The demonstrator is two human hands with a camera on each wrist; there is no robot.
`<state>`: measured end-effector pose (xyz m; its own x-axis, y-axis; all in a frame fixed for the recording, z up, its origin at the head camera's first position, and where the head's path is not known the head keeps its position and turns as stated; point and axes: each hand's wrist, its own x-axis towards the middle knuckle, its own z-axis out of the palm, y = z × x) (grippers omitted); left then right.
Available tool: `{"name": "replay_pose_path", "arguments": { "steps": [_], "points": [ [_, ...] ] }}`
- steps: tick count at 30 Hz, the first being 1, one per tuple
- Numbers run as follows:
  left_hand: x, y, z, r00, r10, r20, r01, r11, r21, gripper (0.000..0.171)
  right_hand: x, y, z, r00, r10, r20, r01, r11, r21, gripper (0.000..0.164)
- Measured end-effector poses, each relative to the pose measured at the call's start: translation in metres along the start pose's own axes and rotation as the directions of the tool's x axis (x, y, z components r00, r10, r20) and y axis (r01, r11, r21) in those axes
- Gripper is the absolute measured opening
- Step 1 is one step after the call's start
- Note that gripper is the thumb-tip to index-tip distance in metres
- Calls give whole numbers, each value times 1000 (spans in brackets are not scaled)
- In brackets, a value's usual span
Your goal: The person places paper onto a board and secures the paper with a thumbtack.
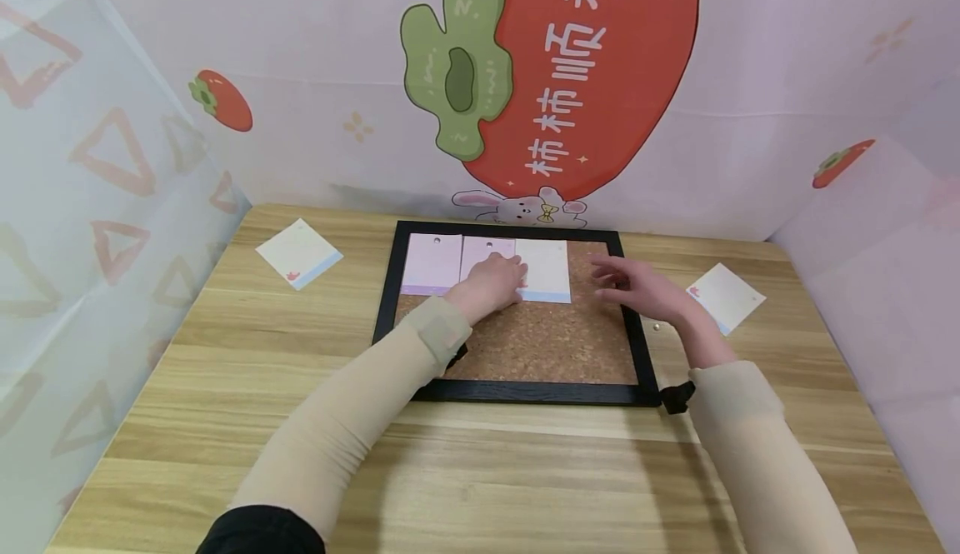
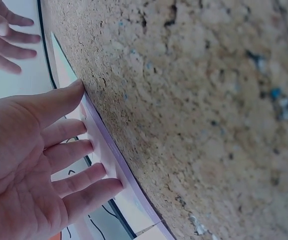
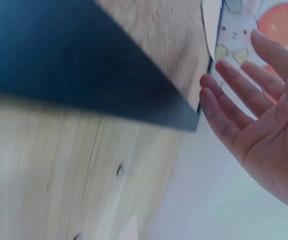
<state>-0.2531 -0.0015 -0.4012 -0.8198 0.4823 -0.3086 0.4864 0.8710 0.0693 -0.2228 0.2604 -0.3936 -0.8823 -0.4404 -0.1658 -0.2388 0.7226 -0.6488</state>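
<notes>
A black-framed cork board (image 1: 540,346) lies on the table. Along its top edge sit two lilac paper notes (image 1: 432,267) with small silver pins near their tops, then a white note (image 1: 551,271) with a blue bottom band. My left hand (image 1: 491,283) rests over the second lilac note and the white note's left edge, fingers extended; the left wrist view shows the palm side of this hand (image 2: 44,150) with nothing gripped. Over the board's right side hovers my right hand (image 1: 637,286). Its fingers look loosely spread and hold nothing in the right wrist view (image 3: 268,115).
On the wooden table (image 1: 187,396), one loose white note (image 1: 300,254) lies left of the board and another (image 1: 726,297) lies to the right. A small silver pin (image 1: 656,326) is beside the frame's right edge. A printed backdrop (image 1: 315,146) stands behind the table.
</notes>
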Motion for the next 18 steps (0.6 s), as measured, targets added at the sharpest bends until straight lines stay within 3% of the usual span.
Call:
{"name": "replay_pose_path", "arguments": {
  "steps": [5,18],
  "points": [
    [0,0,1,1000,1,-1,-1,1000,6,51,-16,11,-9,998,17,-62,-20,999,-37,45],
    [-1,1,3,1000,-2,-12,2,1000,-17,51,-44,41,-16,993,6,-119,-9,1000,-24,31]
  ]
}}
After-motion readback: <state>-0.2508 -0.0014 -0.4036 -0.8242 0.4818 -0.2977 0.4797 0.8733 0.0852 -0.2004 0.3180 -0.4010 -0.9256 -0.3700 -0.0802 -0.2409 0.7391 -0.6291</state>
